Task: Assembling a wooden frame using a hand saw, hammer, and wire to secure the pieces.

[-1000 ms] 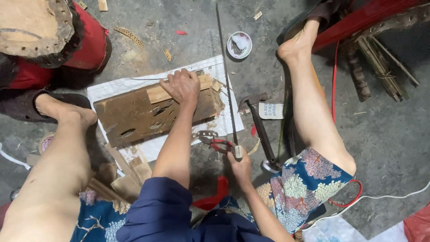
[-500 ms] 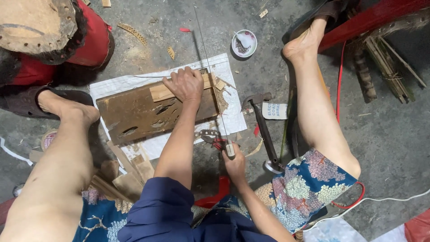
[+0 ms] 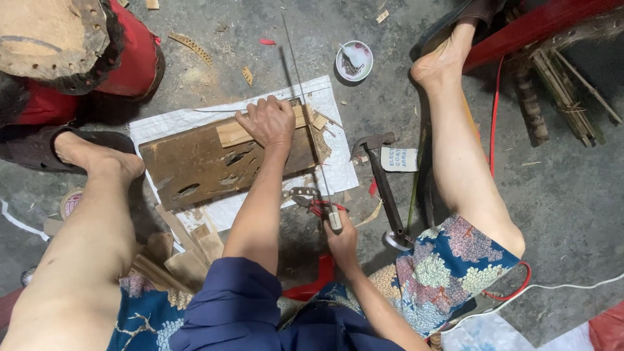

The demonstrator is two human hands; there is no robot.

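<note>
My left hand (image 3: 268,121) presses down on a light wooden strip (image 3: 235,134) that lies across a brown carved wooden board (image 3: 195,166). The board rests on a white sheet (image 3: 170,120) on the concrete floor. My right hand (image 3: 340,236) grips the pale handle of a long thin saw blade (image 3: 304,104) that runs away from me, along the right end of the strip. Small wood offcuts (image 3: 319,121) lie just right of the left hand.
Red-handled pliers (image 3: 307,197) lie by my right hand. A hammer (image 3: 385,188) and a folded abrasive sheet (image 3: 398,158) sit to the right. A small white bowl (image 3: 354,60) is farther away. My bare legs flank the board; wood scraps (image 3: 179,244) lie near left.
The saw blade has shifted left and closer to the strip's right end, and my right hand has moved slightly with it. My left hand stays pressed on the strip.
</note>
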